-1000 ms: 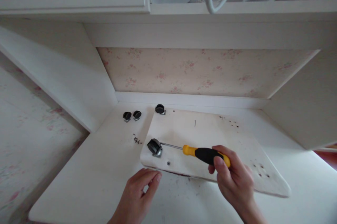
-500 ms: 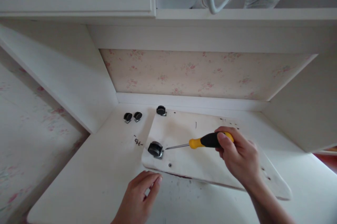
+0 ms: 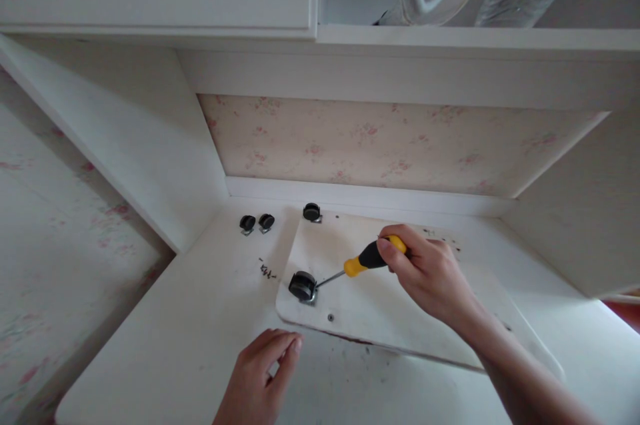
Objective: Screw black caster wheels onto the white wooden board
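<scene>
My right hand is closed around the yellow and black handle of a screwdriver. Its metal shaft slants down and left, with the tip at the mounting plate of a black caster wheel. That wheel sits at the near left corner of a white stained board lying flat on the desk. My left hand rests on the desk just in front of the board's near edge, fingers curled loosely with thumb near forefinger; what it pinches, if anything, I cannot make out.
Two loose black caster wheels stand on the white desk at the back left. A third caster sits at the board's far left corner. Several small dark screws lie left of the board. Shelf walls enclose the desk.
My right hand lifted and swung the screwdriver handle up and toward the back, so the shaft now slants steeply onto the caster plate. My left hand barely moved.
</scene>
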Demonstrator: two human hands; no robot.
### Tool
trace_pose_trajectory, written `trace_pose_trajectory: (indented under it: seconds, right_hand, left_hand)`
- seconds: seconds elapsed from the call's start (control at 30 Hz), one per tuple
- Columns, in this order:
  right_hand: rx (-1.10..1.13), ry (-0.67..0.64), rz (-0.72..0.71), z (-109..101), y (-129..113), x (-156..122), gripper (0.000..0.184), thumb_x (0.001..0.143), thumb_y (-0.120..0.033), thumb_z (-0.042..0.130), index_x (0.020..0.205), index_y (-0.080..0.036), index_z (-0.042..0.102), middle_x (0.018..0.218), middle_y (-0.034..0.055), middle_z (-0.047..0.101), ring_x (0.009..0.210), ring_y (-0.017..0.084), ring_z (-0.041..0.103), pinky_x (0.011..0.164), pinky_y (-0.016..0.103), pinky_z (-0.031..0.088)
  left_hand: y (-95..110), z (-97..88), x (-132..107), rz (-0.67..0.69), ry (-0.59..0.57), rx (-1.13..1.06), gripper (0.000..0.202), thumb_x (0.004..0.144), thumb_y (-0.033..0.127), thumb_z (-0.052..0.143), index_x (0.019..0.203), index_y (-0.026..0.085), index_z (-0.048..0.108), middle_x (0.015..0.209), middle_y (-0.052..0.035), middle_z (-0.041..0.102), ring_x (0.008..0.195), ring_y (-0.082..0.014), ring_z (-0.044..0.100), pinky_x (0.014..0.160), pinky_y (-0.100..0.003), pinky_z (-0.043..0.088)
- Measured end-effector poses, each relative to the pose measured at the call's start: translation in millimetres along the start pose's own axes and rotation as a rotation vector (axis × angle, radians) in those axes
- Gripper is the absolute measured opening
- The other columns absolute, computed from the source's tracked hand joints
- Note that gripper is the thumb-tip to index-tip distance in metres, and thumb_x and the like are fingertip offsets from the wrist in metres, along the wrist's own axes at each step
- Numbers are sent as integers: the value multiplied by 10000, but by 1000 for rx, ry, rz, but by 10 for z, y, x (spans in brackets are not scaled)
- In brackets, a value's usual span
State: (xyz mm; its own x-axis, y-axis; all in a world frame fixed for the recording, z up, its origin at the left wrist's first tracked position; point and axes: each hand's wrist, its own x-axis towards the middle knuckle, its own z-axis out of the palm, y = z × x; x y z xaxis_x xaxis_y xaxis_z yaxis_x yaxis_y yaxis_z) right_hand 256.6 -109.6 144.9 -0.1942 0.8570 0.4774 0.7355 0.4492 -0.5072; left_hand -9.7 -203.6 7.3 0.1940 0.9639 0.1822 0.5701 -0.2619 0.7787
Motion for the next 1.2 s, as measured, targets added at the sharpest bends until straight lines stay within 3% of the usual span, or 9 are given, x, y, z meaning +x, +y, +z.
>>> trace_pose_trajectory:
  seconds: [0.27,0.6,0.97,1.07,1.2]
  right_hand:
    - [-52,-40,-41,-30,-60,49,244,964,-388,465,880,-208,607,561,-66,547,428,63,418,471,206,330]
    - [-61,-109,-21,-52,-168,103,310,968,-444,428,905,-204,613,600,-34,585,469,90,450,507,236,354]
    - [-124,-272,16,-74,-362,310,308,975,-441,411,860,-211,580,641,-21,587,515,99,448,539,250,304]
    - [-243,-364,-66,-94,-460,462,323,985,-451,380,886,-212,574,649,-12,590,541,113,462,553,264,290]
    - [-415,-454,-228,-81,-633,715,478,976,-547,310,859,-200,616,630,30,604,560,158,527,515,281,271]
  left_hand:
    - [-46,-88,16,-12,47,-29,248,971,350,500,910,235,710,869,-29,731,776,-128,688,723,-158,532]
    - [-31,-143,9,-47,23,-42,268,966,378,500,889,231,711,871,-37,737,783,-145,688,727,-176,536]
    - [-35,-235,32,-95,-2,-62,295,959,416,499,868,241,719,845,-13,742,760,-138,684,676,-171,514]
    - [63,-364,140,-116,-35,-62,298,953,435,500,886,247,721,873,-12,744,811,-154,685,684,-191,519]
    - [310,-597,481,-92,39,-22,266,924,450,542,1036,262,695,953,-11,726,807,-156,649,669,-226,516]
